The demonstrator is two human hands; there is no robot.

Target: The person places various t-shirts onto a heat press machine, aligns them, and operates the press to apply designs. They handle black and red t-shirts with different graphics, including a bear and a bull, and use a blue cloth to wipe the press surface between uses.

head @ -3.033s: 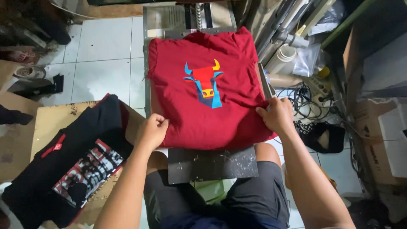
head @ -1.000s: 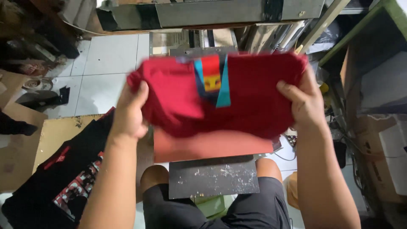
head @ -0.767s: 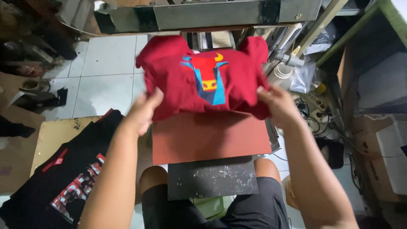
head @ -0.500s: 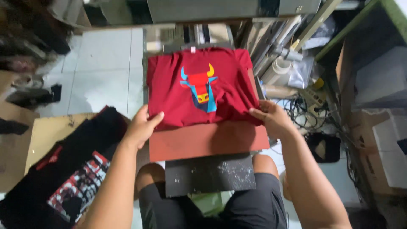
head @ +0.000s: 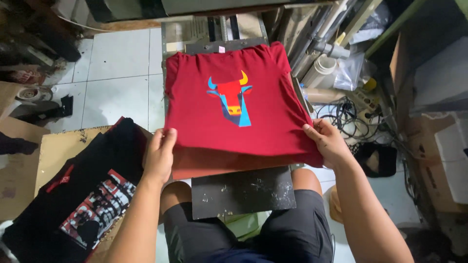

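Note:
A dark red T-shirt (head: 234, 122) with a bull's-head print in red, blue and yellow lies spread over the reddish-orange pad (head: 204, 168) of a heat press. My left hand (head: 160, 153) grips the shirt's lower left edge, fingers over the cloth. At the lower right edge my right hand (head: 327, 142) pinches the fabric. The pad's front strip shows bare below the shirt's hem.
A black metal plate (head: 243, 192) sticks out under the pad, above my knees. A black printed T-shirt (head: 83, 195) lies on cardboard (head: 58, 146) at the left. Pipes, cables (head: 346, 114) and boxes (head: 438, 160) crowd the right. White floor tiles (head: 117, 73) lie at the left back.
I held the shirt bunched up in the air above the pad, then lowered it and spread it flat. Both hands now hold its lower corners and have drawn it toward me.

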